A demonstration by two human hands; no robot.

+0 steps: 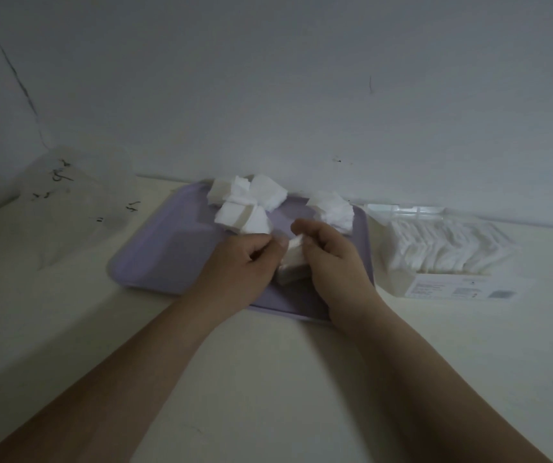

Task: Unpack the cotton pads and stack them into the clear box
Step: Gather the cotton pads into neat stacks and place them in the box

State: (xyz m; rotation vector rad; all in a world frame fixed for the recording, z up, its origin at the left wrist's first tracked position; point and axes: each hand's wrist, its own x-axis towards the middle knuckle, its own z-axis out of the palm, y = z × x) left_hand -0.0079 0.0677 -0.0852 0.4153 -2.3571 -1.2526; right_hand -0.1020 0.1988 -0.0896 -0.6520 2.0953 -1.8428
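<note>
The left hand (248,262) and right hand (331,259) pinch a small white block of cotton pads (293,267) above the lilac plastic tray (161,248). The clear plastic box (382,259), just right of the tray, looks largely filled. Loose white pad heaps (248,205) on the tray are not yet stacked.

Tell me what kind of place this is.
Probably a room at home: a pale table against a bare scuffed wall, holding a lilac tray of loose cotton pads and a clear box beside it.
</note>
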